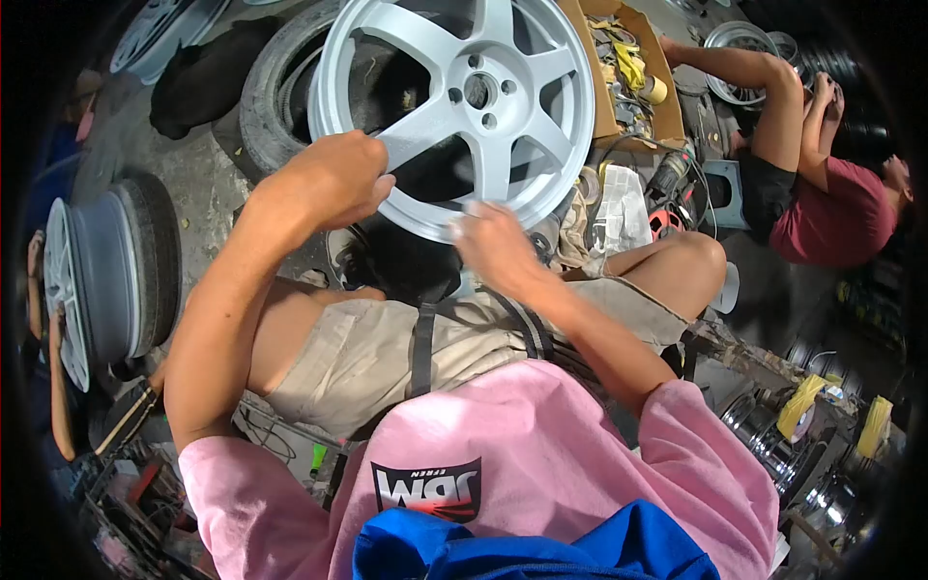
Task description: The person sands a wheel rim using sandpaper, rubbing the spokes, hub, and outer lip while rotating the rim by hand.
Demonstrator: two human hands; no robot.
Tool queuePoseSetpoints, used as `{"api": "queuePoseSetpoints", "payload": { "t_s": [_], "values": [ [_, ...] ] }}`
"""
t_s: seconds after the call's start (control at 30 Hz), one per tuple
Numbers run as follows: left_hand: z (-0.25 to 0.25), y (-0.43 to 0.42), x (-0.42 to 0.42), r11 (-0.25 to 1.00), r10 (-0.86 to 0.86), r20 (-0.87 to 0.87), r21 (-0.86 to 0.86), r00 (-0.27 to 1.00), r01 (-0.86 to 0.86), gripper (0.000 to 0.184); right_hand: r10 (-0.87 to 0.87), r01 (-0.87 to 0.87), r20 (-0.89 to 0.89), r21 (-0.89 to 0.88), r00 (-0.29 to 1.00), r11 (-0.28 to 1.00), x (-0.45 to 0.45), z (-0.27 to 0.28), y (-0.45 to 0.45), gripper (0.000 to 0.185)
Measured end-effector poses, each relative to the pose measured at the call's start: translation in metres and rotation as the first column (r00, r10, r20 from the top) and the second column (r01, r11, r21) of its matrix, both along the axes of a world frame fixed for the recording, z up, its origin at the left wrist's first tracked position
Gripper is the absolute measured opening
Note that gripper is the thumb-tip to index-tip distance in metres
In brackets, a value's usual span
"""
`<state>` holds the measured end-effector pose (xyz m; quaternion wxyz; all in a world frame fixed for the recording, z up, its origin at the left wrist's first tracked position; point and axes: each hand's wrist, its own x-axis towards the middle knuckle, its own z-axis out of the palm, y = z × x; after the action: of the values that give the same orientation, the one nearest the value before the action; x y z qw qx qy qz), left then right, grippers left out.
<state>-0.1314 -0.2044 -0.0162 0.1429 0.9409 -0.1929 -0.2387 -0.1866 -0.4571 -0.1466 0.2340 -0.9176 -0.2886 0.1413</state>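
Observation:
A light grey car wheel rim (474, 92) with several spokes stands before my knees, its centre hole and bolt holes facing me. At its lower left edge, my left hand (329, 179) is closed, with the fingers curled over the rim; part of the grip is hidden. My right hand (495, 249) is at the bottom edge of the rim, blurred by motion. Its fingers are curled together, and a pale patch shows at their tips, too smeared to name. Behind the rim on the left lies a worn tyre (266, 121).
A cardboard box (604, 126) of tape and scraps is right of the rim, with a power tool (669, 174) below it. Another person (841, 208) sits at the right. On the left, another person's hands (56, 324) touch a wheel (111, 280). A dark animal (198, 82) lies at upper left.

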Motion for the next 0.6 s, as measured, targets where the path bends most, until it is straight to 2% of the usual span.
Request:
{"api": "queuePoseSetpoints", "payload": {
  "t_s": [0.03, 0.07, 0.1, 0.17, 0.2, 0.27, 0.3, 0.33, 0.37, 0.43, 0.47, 0.53, 0.57, 0.6],
  "values": [
    [-0.003, -0.005, 0.0, 0.998, -0.031, 0.003, 0.056, 1.0, 0.031, 0.029, -0.048, 0.046, 0.008, 0.155, 0.999, 0.987, 0.0, 0.009, 0.023, 0.022],
    [-0.012, -0.005, 0.0, 0.998, -0.047, 0.056, 0.037, 0.997, 0.045, 0.027, -0.157, 0.104, 0.098, 0.407, 0.983, 0.907, 0.002, 0.003, 0.048, 0.019],
    [-0.014, -0.006, 0.002, 0.997, -0.062, 0.062, 0.042, 0.996, 0.06, 0.027, -0.161, 0.115, 0.068, 0.445, 0.985, 0.888, 0.008, 0.015, 0.066, 0.02],
    [-0.015, -0.007, 0.0, 0.995, -0.046, 0.054, 0.091, 0.997, 0.041, 0.026, -0.198, 0.236, -0.137, 0.38, 0.971, 0.894, 0.015, 0.027, 0.079, 0.022],
    [-0.018, -0.008, -0.003, 0.995, -0.052, 0.06, 0.092, 0.997, 0.047, 0.026, -0.204, 0.24, -0.132, 0.382, 0.97, 0.892, 0.012, 0.022, 0.074, 0.022],
    [-0.024, -0.012, -0.013, 0.995, -0.097, 0.135, 0.031, 0.986, 0.094, 0.022, -0.115, 0.125, -0.049, 0.364, 0.992, 0.923, 0.004, -0.003, 0.042, 0.021],
    [-0.026, -0.022, -0.022, 0.979, -0.198, 0.065, 0.051, 0.978, 0.195, 0.019, 0.058, -0.02, -0.247, 0.155, 0.967, 0.988, 0.016, -0.009, -0.002, 0.021],
    [-0.03, -0.025, -0.026, 0.977, -0.207, 0.046, 0.066, 0.977, 0.204, 0.017, 0.055, -0.066, -0.206, -0.046, 0.977, 0.997, 0.019, -0.015, -0.022, 0.019],
    [-0.031, -0.021, -0.027, 0.972, -0.215, 0.033, 0.1, 0.976, 0.211, 0.016, 0.072, -0.079, -0.198, -0.027, 0.978, 0.997, 0.022, -0.02, -0.016, 0.019],
    [-0.026, -0.005, -0.028, 0.973, -0.188, 0.04, 0.142, 0.981, 0.18, 0.016, 0.084, -0.084, -0.04, -0.001, 0.996, 0.996, 0.028, -0.016, 0.005, 0.016],
    [-0.022, 0.002, -0.028, 0.973, -0.173, 0.045, 0.164, 0.984, 0.163, 0.016, 0.098, -0.097, -0.031, 0.017, 0.995, 0.995, 0.034, -0.011, 0.014, 0.016],
    [-0.047, -0.04, -0.035, 0.931, -0.293, 0.155, 0.269, 0.944, 0.245, 0.016, 0.12, -0.121, -0.283, 0.012, 0.951, 0.993, 0.049, 0.034, 0.036, 0.016],
    [-0.042, -0.039, -0.03, 0.941, -0.239, 0.172, 0.283, 0.956, 0.184, 0.017, 0.136, -0.093, -0.184, 0.223, 0.974, 0.97, 0.052, 0.019, 0.043, 0.018],
    [-0.025, -0.035, -0.022, 0.936, -0.195, 0.174, 0.327, 0.965, 0.13, 0.017, 0.097, -0.006, -0.248, 0.341, 0.964, 0.94, 0.054, 0.013, 0.055, 0.019]
  ]
}}
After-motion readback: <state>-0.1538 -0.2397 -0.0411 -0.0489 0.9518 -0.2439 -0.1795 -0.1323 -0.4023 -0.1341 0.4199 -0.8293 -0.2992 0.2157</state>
